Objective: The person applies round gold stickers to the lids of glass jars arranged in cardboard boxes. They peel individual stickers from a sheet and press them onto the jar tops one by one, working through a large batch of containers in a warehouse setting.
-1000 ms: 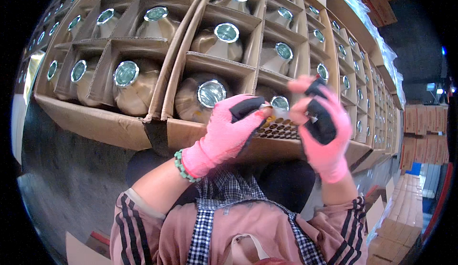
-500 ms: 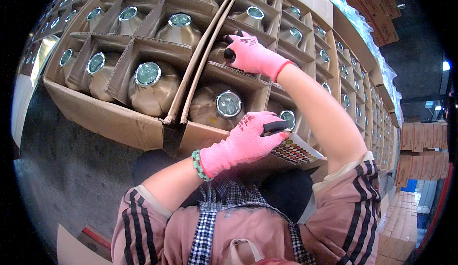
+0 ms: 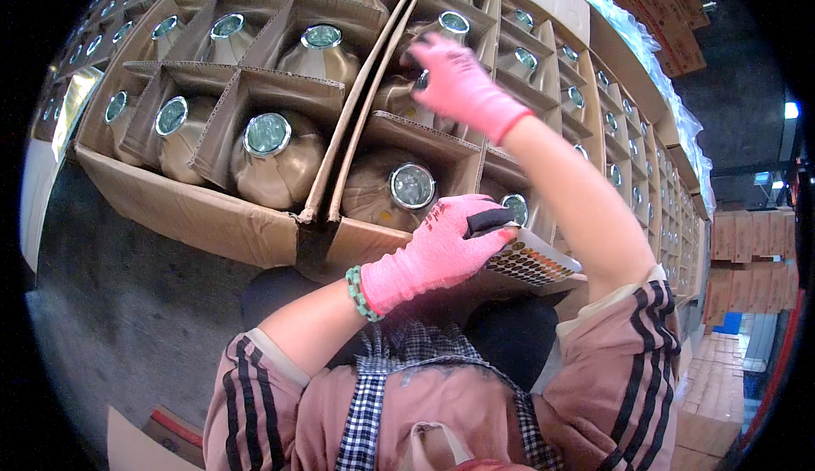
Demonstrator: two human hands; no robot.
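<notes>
My left hand (image 3: 437,250), in a pink glove, holds a white sheet of small round coloured stickers (image 3: 531,260) by its near edge, just in front of the cardboard box. My right hand (image 3: 458,81), also in a pink glove, reaches far into the box and its fingertips press on the top of a brown bottle (image 3: 399,98) in a cell of the right carton. Nearer to me a brown bottle with a silver-green cap (image 3: 412,187) stands in its divider cell. Whether a sticker is under the right fingers is hidden.
Open cardboard cartons (image 3: 204,216) with divider cells hold several brown bottles with round caps, such as the bottle (image 3: 267,136) on the left. More cartons run in a row to the far right (image 3: 628,174). Stacked boxes (image 3: 747,242) stand at right. A dark floor (image 3: 127,301) lies at left.
My right hand left the sticker sheet and reached out into the box onto a far bottle's top. The left hand kept holding the sheet and shifted slightly.
</notes>
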